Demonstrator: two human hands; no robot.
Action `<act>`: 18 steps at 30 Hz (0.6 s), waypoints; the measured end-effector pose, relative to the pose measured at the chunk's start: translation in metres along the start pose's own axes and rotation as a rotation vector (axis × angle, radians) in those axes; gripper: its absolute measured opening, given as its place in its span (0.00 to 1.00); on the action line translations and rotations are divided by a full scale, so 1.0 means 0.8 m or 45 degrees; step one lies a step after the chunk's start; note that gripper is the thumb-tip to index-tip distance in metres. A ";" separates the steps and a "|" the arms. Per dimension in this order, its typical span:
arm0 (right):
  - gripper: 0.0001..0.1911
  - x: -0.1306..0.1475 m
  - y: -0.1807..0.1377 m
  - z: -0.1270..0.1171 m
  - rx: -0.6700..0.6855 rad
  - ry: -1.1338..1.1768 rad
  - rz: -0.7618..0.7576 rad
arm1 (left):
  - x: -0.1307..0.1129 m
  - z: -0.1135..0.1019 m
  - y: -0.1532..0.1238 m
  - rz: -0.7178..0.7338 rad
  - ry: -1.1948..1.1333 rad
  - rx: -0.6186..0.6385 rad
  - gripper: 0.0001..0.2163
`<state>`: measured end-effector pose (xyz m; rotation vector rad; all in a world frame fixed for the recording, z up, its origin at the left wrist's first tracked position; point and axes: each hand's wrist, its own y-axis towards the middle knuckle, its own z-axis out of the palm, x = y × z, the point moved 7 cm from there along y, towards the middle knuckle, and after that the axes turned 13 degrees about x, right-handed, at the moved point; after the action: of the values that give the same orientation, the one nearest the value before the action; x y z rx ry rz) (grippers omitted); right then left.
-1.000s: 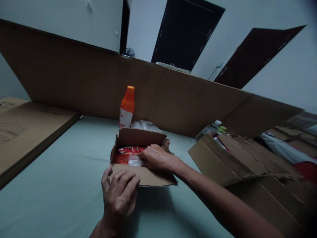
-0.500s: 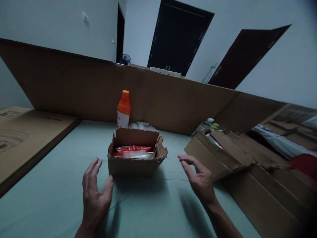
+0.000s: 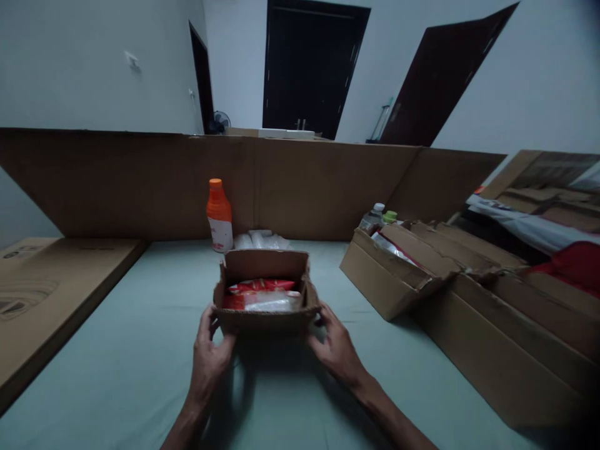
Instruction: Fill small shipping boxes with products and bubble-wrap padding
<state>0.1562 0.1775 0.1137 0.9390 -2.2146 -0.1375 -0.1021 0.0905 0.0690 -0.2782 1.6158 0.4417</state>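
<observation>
On the pale green surface point(image 3: 126, 350), a flat carton point(image 3: 70, 275) lies at nine o'clock from a small open carton point(image 3: 265, 322). The left hand point(image 3: 210, 359), at eight, has its fingers clamped on that small one's near-left corner; an orange bottle point(image 3: 219, 215) stands at eleven. Red packets point(image 3: 262, 286) sit inside. At four, the right hand point(image 3: 337, 350) has its fingers clamped on the near-right corner, tips partly hidden. A clear bottle point(image 3: 374, 217) is at two, a tilted carton point(image 3: 379, 275) at three.

Left hand point(image 3: 209, 358) and right hand point(image 3: 339, 352) level, apart, palms facing inward, fingers bent, thumbs on inner side. Left forearm point(image 3: 184, 424) rises steeply; right forearm point(image 3: 390, 411) slants in flatter. Both bare.
</observation>
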 end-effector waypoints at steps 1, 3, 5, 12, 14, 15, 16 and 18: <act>0.28 -0.002 -0.028 -0.010 -0.054 -0.096 -0.013 | 0.004 0.009 -0.008 -0.009 -0.011 0.049 0.31; 0.29 -0.001 -0.083 -0.028 -0.151 -0.285 -0.040 | 0.010 0.024 -0.023 -0.023 -0.027 0.131 0.29; 0.29 0.007 -0.125 -0.038 -0.216 -0.408 -0.053 | 0.011 0.035 -0.033 -0.031 -0.037 0.199 0.28; 0.24 0.040 -0.134 -0.029 -0.316 -0.355 0.026 | 0.005 0.017 -0.053 -0.123 -0.032 0.116 0.30; 0.24 0.045 -0.115 -0.020 -0.299 -0.254 0.015 | 0.000 0.000 -0.057 -0.154 0.011 0.041 0.31; 0.25 0.047 -0.106 -0.016 -0.284 -0.204 -0.003 | -0.003 -0.009 -0.059 -0.160 0.041 -0.005 0.32; 0.25 0.048 -0.100 -0.012 -0.269 -0.163 -0.025 | -0.007 -0.016 -0.061 -0.161 0.073 -0.053 0.33; 0.23 0.046 -0.095 -0.010 -0.266 -0.115 -0.050 | -0.013 -0.021 -0.067 -0.149 0.126 -0.112 0.33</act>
<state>0.1886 0.0987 0.1142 0.8755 -2.2136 -0.4284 -0.0926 0.0343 0.0738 -0.4647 1.6691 0.4151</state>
